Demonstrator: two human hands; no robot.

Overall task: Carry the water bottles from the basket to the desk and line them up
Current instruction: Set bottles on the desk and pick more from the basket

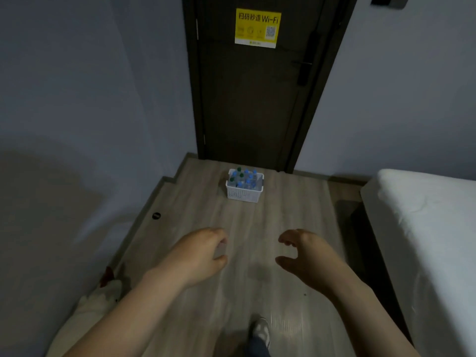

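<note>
Both my hands, left hand (199, 253) and right hand (306, 256), hover apart, fingers loosely curled, empty. Far ahead on the wood-grain floor (231, 292), a white perforated plastic basket (244, 194) holds upright clear water bottles (247, 179), caps up.

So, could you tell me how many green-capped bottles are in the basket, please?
3 bottles, all in the basket's left half: one at the back, one central, one by the left wall; others may be hidden.
</note>
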